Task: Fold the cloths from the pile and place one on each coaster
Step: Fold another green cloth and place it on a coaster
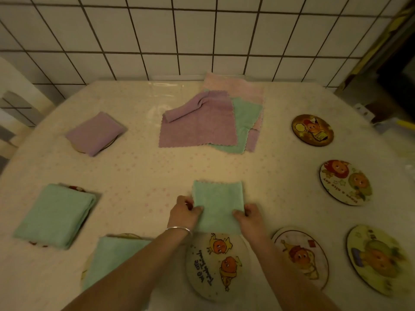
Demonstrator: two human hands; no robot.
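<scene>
Nearest, at bottom centre, a bare coaster [216, 265] waits just below the green cloth [217, 205], which the left hand [183, 213] and right hand [249, 215] pinch by its side edges, half-folded. Three folded cloths already cover coasters at the left (two green, one purple). Five coasters remain uncovered, four at right. Farther up, the pile [215, 120] holds several cloths still unfolded.

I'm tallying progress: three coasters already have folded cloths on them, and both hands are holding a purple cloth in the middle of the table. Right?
Not quite. In the head view the cloth held by the left hand and right hand is green, not purple. The rest stands: three coasters are covered.
</scene>
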